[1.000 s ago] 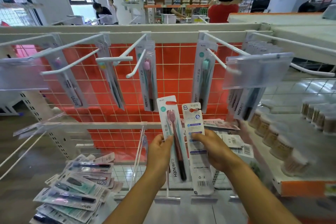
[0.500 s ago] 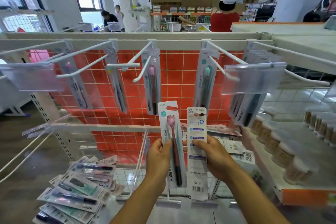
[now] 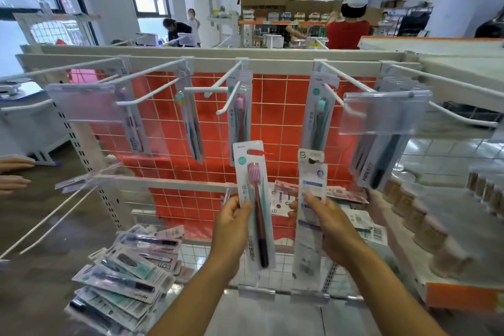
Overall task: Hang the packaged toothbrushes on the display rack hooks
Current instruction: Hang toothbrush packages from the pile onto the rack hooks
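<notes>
My left hand (image 3: 231, 222) grips a packaged pink toothbrush (image 3: 255, 199) upright, front side facing me. My right hand (image 3: 331, 222) grips a second toothbrush package (image 3: 311, 175), its printed back towards me. Both packs are held below the display rack's white hooks (image 3: 226, 82). On those hooks hang a pink-brush pack (image 3: 240, 109), a teal-brush pack (image 3: 320, 112), a yellow-and-teal-brush pack (image 3: 188, 120) and a thick bunch of packs (image 3: 381, 155) at the right. More packs lie flat behind my right hand.
A pile of packaged toothbrushes (image 3: 128, 278) lies at the lower left. Clear price-tag holders (image 3: 384, 112) hang at the hook ends. Round containers (image 3: 425, 229) fill the shelf on the right. Someone's fingers (image 3: 13, 172) show at the left edge. People stand behind the rack.
Both hands have moved slightly apart, separating the two packs, and the view has tilted up. Another person's fingers have come into view at the left edge.
</notes>
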Demonstrator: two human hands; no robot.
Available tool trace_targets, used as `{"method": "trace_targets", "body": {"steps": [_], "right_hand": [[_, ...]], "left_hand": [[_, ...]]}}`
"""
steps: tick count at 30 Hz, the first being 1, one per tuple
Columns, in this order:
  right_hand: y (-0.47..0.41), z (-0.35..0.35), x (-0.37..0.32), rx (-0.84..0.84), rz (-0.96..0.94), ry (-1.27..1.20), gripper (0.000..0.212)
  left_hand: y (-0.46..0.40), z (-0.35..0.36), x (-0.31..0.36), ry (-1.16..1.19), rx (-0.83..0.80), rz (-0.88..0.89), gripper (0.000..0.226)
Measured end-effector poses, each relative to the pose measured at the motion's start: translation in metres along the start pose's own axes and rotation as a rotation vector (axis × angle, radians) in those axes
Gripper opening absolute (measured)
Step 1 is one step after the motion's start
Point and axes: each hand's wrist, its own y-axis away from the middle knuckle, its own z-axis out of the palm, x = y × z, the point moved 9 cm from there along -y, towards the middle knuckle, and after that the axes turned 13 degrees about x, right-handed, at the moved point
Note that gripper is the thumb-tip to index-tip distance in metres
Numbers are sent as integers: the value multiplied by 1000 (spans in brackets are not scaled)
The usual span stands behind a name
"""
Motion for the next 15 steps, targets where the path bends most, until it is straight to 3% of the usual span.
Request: {"method": "trace_targets", "body": {"steps": [9,15], "right_hand": [[10,2,-25,16,-131,118,28],[21,14,-29,-30,-150,101,22]], "left_hand": [[-11,-28,20,24,82,69,18],[-13,-38,27,19,31,106,19]]}}
